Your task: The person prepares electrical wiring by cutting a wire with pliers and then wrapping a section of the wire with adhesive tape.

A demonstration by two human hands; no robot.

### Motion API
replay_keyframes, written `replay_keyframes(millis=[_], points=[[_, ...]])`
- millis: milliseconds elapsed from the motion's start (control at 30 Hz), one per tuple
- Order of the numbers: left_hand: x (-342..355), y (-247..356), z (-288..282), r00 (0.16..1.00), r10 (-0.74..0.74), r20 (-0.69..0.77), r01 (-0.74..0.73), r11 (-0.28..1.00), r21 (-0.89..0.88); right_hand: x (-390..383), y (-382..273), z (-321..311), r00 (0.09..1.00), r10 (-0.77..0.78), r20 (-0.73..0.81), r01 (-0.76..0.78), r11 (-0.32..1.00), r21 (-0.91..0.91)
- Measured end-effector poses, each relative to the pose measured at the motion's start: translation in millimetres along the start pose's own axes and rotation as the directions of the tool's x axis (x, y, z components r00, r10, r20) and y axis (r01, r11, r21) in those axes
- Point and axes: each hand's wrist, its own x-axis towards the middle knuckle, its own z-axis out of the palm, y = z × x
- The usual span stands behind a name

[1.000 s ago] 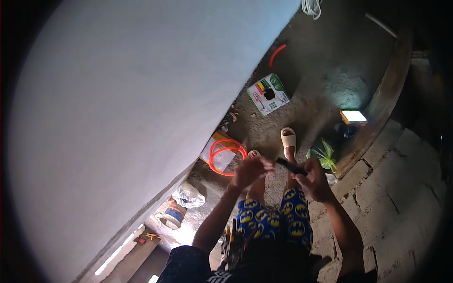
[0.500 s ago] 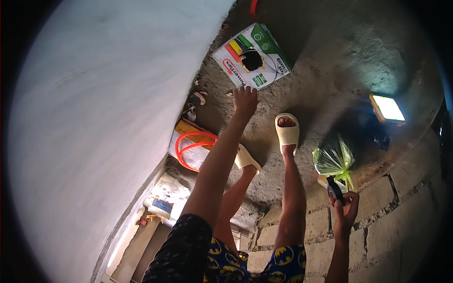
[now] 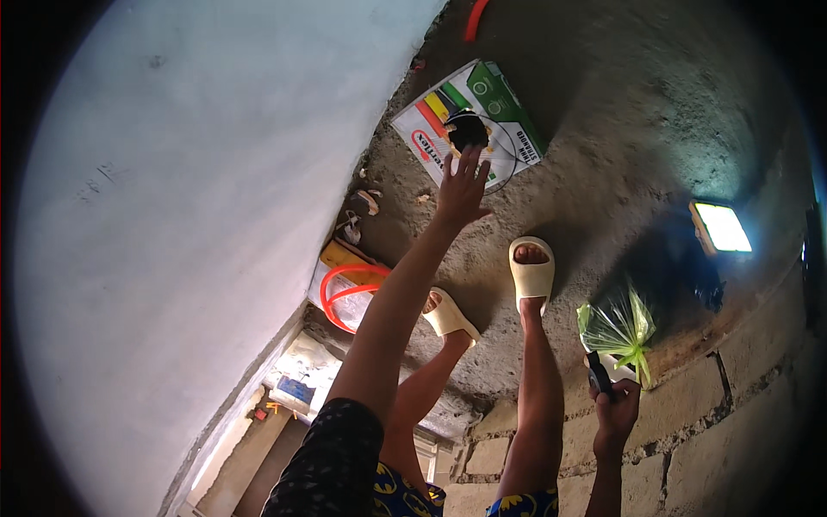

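The white-and-green printed cardboard box (image 3: 495,108) sits on the rough grey floor (image 3: 603,181) directly ahead of the left hand (image 3: 463,191), whose spread, outstretched fingers grip nothing visible and point at its dark round hole (image 3: 468,129), though whether they touch the box I cannot tell. A thin dark wire loop (image 3: 516,157) curves just right of those fingers. The right hand (image 3: 618,409), well apart from the box, grips a small black object (image 3: 598,375), its long axis angled forward and slightly left.
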Motion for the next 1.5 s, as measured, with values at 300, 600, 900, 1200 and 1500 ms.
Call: replay_keyframes(millis=[300,600,900,1200,1500], points=[[17.5,4.8,26.6,0.957,-0.285,-0.053,0.285,0.958,-0.005,-9.3,5.6,-2.4,0.999,0.033,0.022,-0.030,0.994,-0.103],[-37.0,63.5,37.6,0.924,-0.377,0.062,0.381,0.902,-0.203,-17.4,13.1,-19.1,1.000,-0.002,-0.021,-0.001,0.990,-0.140],[-71.4,28.9,-12.1,0.851,-0.269,0.451,0.447,0.822,-0.353,-31.8,-10.5,-1.4,0.998,0.029,0.048,-0.019,0.980,-0.197],[-174.2,19.4,-279.9,0.641,-0.038,0.767,0.767,0.043,-0.640,-90.5,-71.6,19.5,0.917,-0.335,0.217,0.400,0.764,-0.507],[-356.3,16.6,-728.4,0.581,-0.652,-0.488,-0.773,-0.630,-0.080,-214.9,-229.0,83.5,0.768,-0.568,0.295,0.639,0.713,-0.290]])
